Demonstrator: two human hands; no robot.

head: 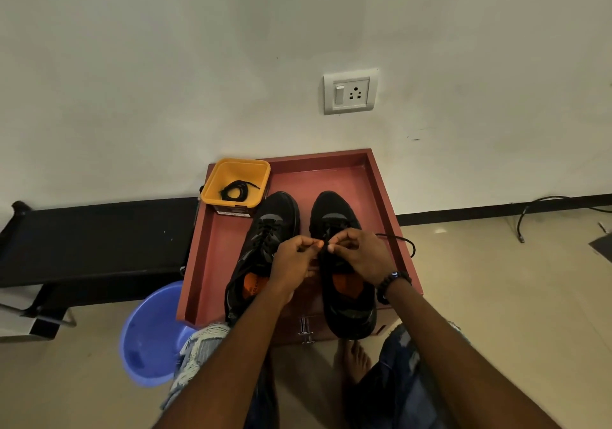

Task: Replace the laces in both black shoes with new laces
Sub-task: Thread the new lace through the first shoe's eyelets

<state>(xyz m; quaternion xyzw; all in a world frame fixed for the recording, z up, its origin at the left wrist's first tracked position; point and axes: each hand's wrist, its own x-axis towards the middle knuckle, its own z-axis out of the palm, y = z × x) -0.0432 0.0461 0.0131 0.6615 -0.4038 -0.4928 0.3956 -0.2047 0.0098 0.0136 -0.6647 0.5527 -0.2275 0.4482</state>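
Note:
Two black shoes with orange insoles stand side by side, toes toward the wall, on a reddish-brown tray [371, 177]. The left shoe [265, 230] is laced. Over the right shoe [344, 299], my left hand [294, 256] and my right hand [359, 253] each pinch a part of its black lace [405, 241] at the eyelets. A loose length of that lace loops out to the right over the tray's rim. A coiled black lace [236, 190] lies in a yellow tub [235, 180] at the tray's back left corner.
A blue plastic basin [149, 332] sits on the floor left of the tray. A black bench [92, 240] runs along the wall at left. A wall socket [350, 91] is above the tray. A black cable [536, 206] trails on the floor at right. My knees and bare feet are below the tray.

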